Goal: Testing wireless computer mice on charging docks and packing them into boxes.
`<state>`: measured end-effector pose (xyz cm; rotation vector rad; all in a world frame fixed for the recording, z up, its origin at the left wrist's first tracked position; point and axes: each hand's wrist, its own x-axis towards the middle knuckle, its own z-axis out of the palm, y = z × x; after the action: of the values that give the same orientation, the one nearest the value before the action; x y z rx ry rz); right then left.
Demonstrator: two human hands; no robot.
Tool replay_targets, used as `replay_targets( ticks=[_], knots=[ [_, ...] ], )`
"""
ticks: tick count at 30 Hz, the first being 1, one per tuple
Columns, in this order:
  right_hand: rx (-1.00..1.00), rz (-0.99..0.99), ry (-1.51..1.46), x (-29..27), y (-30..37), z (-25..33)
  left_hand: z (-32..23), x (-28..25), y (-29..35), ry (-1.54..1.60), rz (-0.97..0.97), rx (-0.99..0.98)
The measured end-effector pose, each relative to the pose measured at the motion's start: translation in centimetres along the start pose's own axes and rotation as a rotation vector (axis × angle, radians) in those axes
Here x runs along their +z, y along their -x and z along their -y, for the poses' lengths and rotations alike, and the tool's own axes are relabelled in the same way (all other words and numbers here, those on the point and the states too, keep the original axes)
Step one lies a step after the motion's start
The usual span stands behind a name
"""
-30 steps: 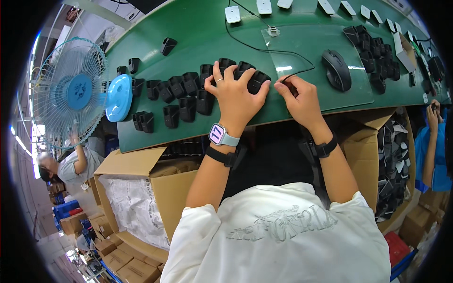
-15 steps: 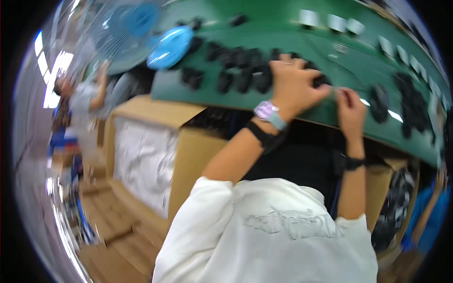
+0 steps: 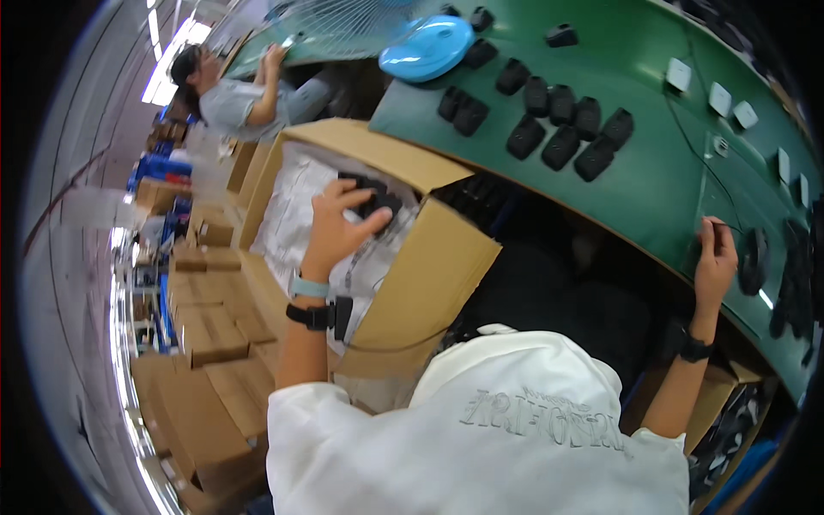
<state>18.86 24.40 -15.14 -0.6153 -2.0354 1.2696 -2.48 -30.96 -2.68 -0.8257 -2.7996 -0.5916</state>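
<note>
Left hand point(image 3: 337, 227) stretched over the open carton point(image 3: 425, 283), left of centre, grasping black pieces point(image 3: 384, 204); right hand point(image 3: 717, 264), far right, pinching a black cable point(image 3: 692, 148); blue fan base point(image 3: 429, 47) top centre.

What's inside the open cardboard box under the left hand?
I see white crumpled wrapping, with black pieces at the left hand above it. Anything underneath the wrapping is covered, so I can't tell.

Black pieces point(image 3: 382, 204) and a thin cord point(image 3: 693, 148);
the pieces were chunky and bunched over white wrapping point(image 3: 296, 193); the cord curved across the green table point(image 3: 652, 189).
</note>
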Motion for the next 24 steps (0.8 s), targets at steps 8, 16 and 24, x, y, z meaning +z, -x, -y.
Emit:
replay_targets(
  ticks=[8, 16, 24],
  knots=[
    [-0.038, -0.028, 0.069, 1.1, 1.0, 3.8, 2.6, 6.2, 0.1, 0.104, 0.124, 0.115],
    [-0.036, 0.007, 0.052, 0.1, 1.9, 4.1, 12.1, 9.3, -9.7, -0.074, 0.105, 0.924],
    [-0.043, -0.034, 0.041, -1.1, 1.5, 3.5, -20.5, 0.3, -5.6, 0.195, 0.267, 0.049]
  ],
)
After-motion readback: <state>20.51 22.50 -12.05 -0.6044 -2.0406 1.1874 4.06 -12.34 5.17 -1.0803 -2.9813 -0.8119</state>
